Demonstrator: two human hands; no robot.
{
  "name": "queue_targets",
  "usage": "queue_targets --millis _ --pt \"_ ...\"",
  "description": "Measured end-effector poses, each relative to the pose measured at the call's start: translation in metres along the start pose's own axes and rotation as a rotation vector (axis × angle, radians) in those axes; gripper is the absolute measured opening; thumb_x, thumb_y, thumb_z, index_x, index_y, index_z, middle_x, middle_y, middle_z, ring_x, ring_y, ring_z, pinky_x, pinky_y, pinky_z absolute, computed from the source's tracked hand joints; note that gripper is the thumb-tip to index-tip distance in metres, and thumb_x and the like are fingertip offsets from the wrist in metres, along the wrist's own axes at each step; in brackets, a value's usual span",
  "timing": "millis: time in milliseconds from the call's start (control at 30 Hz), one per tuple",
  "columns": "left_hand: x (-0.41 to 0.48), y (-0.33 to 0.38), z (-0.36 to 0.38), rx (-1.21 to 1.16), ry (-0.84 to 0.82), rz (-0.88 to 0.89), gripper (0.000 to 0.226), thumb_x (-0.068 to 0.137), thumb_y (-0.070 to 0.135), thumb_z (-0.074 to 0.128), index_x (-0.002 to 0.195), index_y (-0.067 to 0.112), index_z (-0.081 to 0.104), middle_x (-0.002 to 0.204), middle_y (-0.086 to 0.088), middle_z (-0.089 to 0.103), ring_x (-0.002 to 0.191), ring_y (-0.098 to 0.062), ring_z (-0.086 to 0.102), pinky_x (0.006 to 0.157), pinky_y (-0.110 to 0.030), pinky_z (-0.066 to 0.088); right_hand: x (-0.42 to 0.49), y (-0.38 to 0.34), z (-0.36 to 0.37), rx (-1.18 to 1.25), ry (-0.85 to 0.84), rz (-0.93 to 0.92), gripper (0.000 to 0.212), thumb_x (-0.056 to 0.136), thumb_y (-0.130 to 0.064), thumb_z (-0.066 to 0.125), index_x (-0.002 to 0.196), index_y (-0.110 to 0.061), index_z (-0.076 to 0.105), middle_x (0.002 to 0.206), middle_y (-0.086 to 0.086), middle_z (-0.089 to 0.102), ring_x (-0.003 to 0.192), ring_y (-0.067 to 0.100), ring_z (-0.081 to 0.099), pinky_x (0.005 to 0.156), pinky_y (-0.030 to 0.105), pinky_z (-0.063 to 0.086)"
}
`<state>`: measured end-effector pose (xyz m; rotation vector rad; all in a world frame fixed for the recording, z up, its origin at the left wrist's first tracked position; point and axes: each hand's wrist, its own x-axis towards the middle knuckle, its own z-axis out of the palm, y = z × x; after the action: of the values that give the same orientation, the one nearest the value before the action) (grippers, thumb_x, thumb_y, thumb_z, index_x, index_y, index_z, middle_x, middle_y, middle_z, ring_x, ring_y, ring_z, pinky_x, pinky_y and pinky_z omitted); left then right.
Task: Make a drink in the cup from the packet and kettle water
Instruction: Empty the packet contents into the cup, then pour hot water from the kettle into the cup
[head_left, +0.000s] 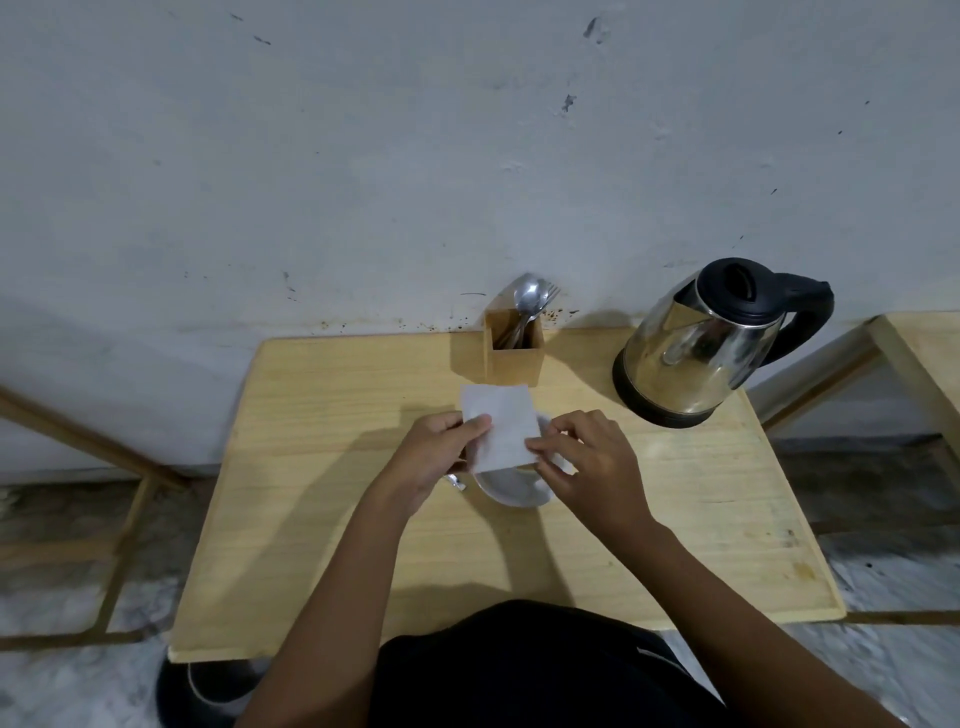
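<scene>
Holding a white square packet (501, 426) upright above the middle of the wooden table (322, 519), both hands pinch it by its edges; the left hand (431, 457) has its thumb pressed flat on the near face at the left edge, with the other fingers curled behind the packet; the right hand (592, 462) nips the lower right edge between thumb and forefinger, its remaining fingers loosely curled and close together. Directly below the packet sits a white saucer (514, 491), its near rim showing under the hands; whether the cup stands on it I cannot tell, since the packet and fingers cover that spot. A small silvery scrap (456, 482) lies on the table just left of the saucer, under the left wrist. At the far right corner stands a steel kettle (696, 343) with a black lid, handle and base, well apart from the hands; at the far edge, just beyond the packet, a square wooden holder (514, 358) keeps spoons (527, 299) and a fork (551, 292) upright against the grey wall (363, 156).
</scene>
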<state>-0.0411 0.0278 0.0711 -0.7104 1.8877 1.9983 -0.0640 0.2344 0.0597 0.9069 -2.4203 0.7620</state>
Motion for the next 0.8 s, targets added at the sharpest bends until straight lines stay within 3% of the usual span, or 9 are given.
queue_targets --millis 167,300,400,533,600,633,667,733,800 --pt "0.0 -0.018 -0.021 0.049 0.181 0.025 0.026 0.086 0.032 0.065 0.073 0.01 0.068 0.071 -0.007 0.064 0.068 -0.02 0.061 0.071 -0.036 0.053 -0.002 0.0 0.011 0.09 -0.296 0.265 0.046 0.076 -0.031 0.075 0.119 -0.026 0.061 0.117 0.001 0.053 0.101 0.019 0.053 0.077 0.038 0.052" --pt "0.004 -0.04 -0.036 0.176 0.341 0.04 0.034 0.086 0.028 0.063 0.059 0.011 0.052 0.058 -0.01 0.048 0.055 -0.019 0.043 0.06 -0.029 0.037 -0.002 0.008 0.019 0.161 -0.476 0.532 0.073 0.076 -0.049 0.073 0.14 -0.033 0.04 0.146 0.004 0.034 0.13 0.023 0.039 0.097 0.044 0.046" --pt "0.012 -0.057 -0.044 0.245 0.406 0.032 0.036 0.085 0.025 0.065 0.06 0.009 0.044 0.059 -0.011 0.039 0.056 -0.018 0.037 0.056 -0.028 0.03 -0.002 0.015 0.027 0.169 -0.589 0.587 0.086 0.07 -0.057 0.071 0.143 -0.035 0.031 0.145 0.001 0.034 0.131 0.021 0.036 0.096 0.045 0.046" --pt "0.027 -0.077 -0.046 0.311 0.452 -0.001 0.048 0.086 0.021 0.065 0.055 0.014 0.029 0.055 -0.004 0.027 0.054 -0.018 0.029 0.052 -0.028 0.023 0.0 0.021 0.036 0.167 -0.631 0.601 0.087 0.06 -0.063 0.069 0.137 -0.038 0.035 0.133 -0.004 0.045 0.123 0.018 0.04 0.089 0.045 0.049" --pt "0.029 -0.08 -0.04 0.414 0.484 -0.009 0.042 0.087 0.024 0.063 0.055 0.014 0.038 0.056 -0.003 0.038 0.056 -0.022 0.04 0.054 -0.03 0.031 0.0 0.024 0.038 0.154 -0.642 0.6 0.089 0.06 -0.063 0.069 0.138 -0.035 0.035 0.134 -0.004 0.044 0.124 0.018 0.04 0.089 0.045 0.05" --pt "0.028 -0.08 -0.036 0.521 0.517 -0.019 0.027 0.086 0.027 0.063 0.066 0.012 0.053 0.068 -0.007 0.052 0.067 -0.028 0.052 0.061 -0.032 0.04 0.0 0.025 0.039 0.152 -0.647 0.608 0.09 0.06 -0.063 0.069 0.138 -0.034 0.034 0.134 -0.004 0.043 0.125 0.017 0.04 0.089 0.045 0.05" --pt "0.028 -0.082 -0.032 0.642 0.563 -0.011 0.021 0.085 0.029 0.065 0.089 0.009 0.063 0.09 -0.012 0.06 0.085 -0.033 0.058 0.071 -0.037 0.046 0.0 0.026 0.039 0.151 -0.651 0.616 0.091 0.061 -0.063 0.07 0.139 -0.033 0.034 0.135 -0.004 0.041 0.125 0.017 0.04 0.088 0.045 0.051" --pt "0.028 -0.089 -0.027 0.853 0.642 0.049 0.051 0.084 0.033 0.066 0.127 0.01 0.052 0.128 -0.018 0.05 0.113 -0.037 0.051 0.088 -0.044 0.045 0.001 0.027 0.038 0.152 -0.656 0.625 0.092 0.062 -0.062 0.071 0.14 -0.031 0.033 0.136 -0.003 0.038 0.125 0.017 0.042 0.087 0.045 0.052" --pt "0.028 -0.094 -0.026 0.974 0.605 0.186 0.059 0.086 0.037 0.062 0.139 0.018 0.043 0.143 -0.016 0.04 0.126 -0.035 0.042 0.098 -0.045 0.042 0.003 0.027 0.038 0.159 -0.66 0.626 0.088 0.064 -0.058 0.073 0.138 -0.031 0.035 0.136 -0.003 0.036 0.121 0.017 0.045 0.084 0.043 0.053"
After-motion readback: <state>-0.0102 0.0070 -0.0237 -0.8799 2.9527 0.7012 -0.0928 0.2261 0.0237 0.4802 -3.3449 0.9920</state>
